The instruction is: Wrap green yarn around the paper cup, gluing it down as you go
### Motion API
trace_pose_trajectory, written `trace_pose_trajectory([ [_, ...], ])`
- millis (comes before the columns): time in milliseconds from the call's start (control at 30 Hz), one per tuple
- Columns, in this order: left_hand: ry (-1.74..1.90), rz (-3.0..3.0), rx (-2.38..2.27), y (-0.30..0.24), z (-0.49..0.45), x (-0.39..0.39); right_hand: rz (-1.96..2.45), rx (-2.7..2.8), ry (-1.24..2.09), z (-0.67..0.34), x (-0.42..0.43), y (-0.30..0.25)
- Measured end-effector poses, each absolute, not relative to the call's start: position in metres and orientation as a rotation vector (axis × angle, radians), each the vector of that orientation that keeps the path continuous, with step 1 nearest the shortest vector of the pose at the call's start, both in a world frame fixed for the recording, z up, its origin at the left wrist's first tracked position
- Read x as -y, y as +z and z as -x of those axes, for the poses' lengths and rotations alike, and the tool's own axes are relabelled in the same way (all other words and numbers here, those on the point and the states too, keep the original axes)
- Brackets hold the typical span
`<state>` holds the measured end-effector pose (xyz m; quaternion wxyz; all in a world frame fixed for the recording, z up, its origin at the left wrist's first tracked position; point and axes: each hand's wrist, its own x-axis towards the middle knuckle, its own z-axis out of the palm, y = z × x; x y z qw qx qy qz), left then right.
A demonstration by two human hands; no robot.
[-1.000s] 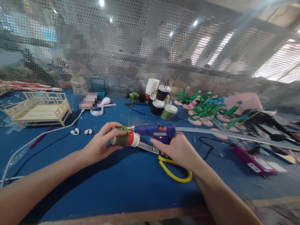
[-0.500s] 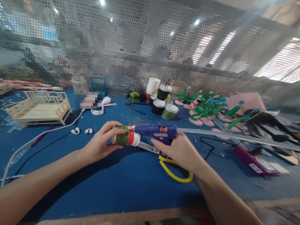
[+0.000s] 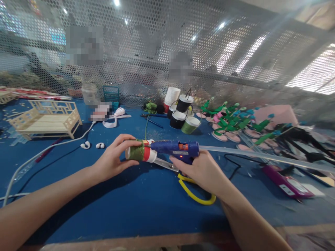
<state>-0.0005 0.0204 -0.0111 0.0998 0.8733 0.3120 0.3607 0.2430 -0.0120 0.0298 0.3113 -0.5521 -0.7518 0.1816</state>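
Observation:
My left hand [image 3: 113, 157] is wrapped round a small paper cup [image 3: 140, 153] lying on its side; green cord covers most of it, with a red band and white rim to the right. A strand of green cord runs from the cup back to a green ball [image 3: 151, 106]. My right hand [image 3: 201, 169] grips a blue hot glue gun [image 3: 178, 150] with a red light on it. Its nozzle touches the top of the cup. A long clear glue stick [image 3: 248, 153] sticks out behind the gun to the right.
Yellow-handled scissors [image 3: 192, 193] lie on the blue table [image 3: 131, 209] under my right hand. Stacked and wrapped cups [image 3: 180, 116] stand behind, green and pink craft pieces [image 3: 230, 122] at right, a wooden miniature bench [image 3: 44, 120] at left, a purple device [image 3: 286, 181] and cables [image 3: 39, 155]. A perforated metal screen [image 3: 157, 52] closes the back.
Both hands with the cup and glue gun have stayed nearly still; the view has only shifted slightly.

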Motion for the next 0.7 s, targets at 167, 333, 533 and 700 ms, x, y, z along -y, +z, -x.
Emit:
trace_pose_trajectory([
  [167, 1.087, -2.511, -0.945, -0.0108, 0.0009, -0.0209, 1.446, 2.028, 0.481, -0.2425, 0.0141, 0.0322],
  [333, 1.098, -2.444, -0.941, -0.0115, 0.0009, -0.0213, 1.477, 2.039, 0.401, -0.2427, 0.0149, 0.0296],
  [533, 1.136, -2.343, -0.930, -0.0147, 0.0003, -0.0227, 1.524, 2.077, 0.403, -0.2423, 0.0153, 0.0253],
  [700, 1.119, -2.271, -0.951, -0.0139, -0.0009, -0.0222, 1.619, 2.096, 0.325, -0.2405, 0.0166, 0.0266],
])
